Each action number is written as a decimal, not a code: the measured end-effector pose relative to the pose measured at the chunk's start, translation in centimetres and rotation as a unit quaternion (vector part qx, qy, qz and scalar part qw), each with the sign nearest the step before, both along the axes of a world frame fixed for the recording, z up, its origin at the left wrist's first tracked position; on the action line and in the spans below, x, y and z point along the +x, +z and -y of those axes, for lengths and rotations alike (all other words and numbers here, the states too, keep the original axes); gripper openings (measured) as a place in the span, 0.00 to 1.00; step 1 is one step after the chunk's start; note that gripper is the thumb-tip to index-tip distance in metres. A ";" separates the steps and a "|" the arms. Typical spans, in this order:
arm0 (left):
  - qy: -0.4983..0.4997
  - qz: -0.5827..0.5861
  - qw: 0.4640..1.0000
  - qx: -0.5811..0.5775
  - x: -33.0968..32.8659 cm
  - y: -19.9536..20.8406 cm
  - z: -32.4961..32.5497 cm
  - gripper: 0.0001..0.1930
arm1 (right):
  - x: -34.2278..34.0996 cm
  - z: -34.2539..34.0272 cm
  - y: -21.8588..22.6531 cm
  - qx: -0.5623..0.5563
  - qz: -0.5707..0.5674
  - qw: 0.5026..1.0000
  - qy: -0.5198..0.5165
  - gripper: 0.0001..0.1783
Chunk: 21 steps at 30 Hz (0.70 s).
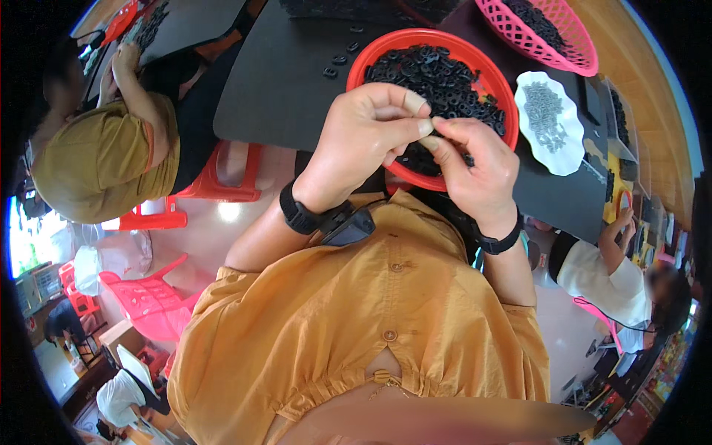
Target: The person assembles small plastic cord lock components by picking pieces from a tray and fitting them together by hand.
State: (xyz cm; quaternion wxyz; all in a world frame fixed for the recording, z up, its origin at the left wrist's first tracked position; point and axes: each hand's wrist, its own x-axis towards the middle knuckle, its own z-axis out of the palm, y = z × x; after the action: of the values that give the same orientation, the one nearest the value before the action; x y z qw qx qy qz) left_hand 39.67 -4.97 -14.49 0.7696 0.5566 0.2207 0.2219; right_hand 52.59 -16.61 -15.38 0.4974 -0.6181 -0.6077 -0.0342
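Over the near part of a red basin (357,68), my two hands meet fingertip to fingertip. My left hand (365,132) is closed in a pinch, its thumb pointing right. Closed as well, my right hand (482,165) presses thumb and forefinger against the left fingertips. Whatever lies between them is too small and covered to make out; a dark bit shows there. Small black ring-like parts (426,74) fill the basin in a heap. To its right stands a white scalloped dish (571,152) holding a pile of small clear or silvery pieces (545,111).
The dark table (259,96) carries a few loose black parts (331,73) left of the basin. A pink lattice basket (586,59) with more black parts stands at the far right. Other people sit at the left (104,163) and right (608,274). A pink chair (152,300) is behind on the left.
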 end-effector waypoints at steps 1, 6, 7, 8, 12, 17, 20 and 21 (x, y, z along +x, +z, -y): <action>-0.004 -0.002 1.000 -0.007 -0.1 -0.2 -0.1 0.05 | 0.0 0.0 0.0 -0.004 -0.009 1.000 0.006 0.11; -0.028 0.012 0.999 0.026 0.3 -1.2 -0.8 0.08 | 1.1 0.6 0.9 -0.121 -0.202 0.972 0.003 0.11; -0.028 0.017 0.999 0.030 0.4 -1.4 -0.8 0.08 | 2.2 0.5 1.6 -0.125 -0.172 0.977 -0.020 0.11; -0.004 0.002 0.998 0.057 0.6 -1.4 -0.6 0.09 | 3.6 0.3 2.3 -0.106 -0.169 0.979 -0.045 0.12; 0.016 -0.004 0.995 0.098 0.9 -2.2 -0.2 0.10 | 10.8 -0.4 6.3 -0.067 -0.032 0.978 -0.196 0.22; 0.050 -0.019 0.990 0.132 1.1 -3.0 0.1 0.10 | 13.7 0.5 6.1 -0.109 0.046 0.960 -0.254 0.28; 0.091 -0.009 0.978 0.185 1.6 -4.2 0.4 0.09 | 10.5 1.4 4.7 -0.189 -0.021 0.972 -0.135 0.21; 0.107 0.006 0.968 0.227 1.8 -4.5 0.5 0.08 | 10.2 1.6 3.4 -0.205 -0.026 0.975 -0.079 0.21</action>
State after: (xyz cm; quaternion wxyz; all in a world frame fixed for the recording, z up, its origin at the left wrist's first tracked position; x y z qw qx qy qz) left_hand 41.44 -5.43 -18.97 0.5964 0.6886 0.2179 0.3502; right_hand 62.77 -18.25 -11.95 0.3710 -0.7538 -0.5381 0.0682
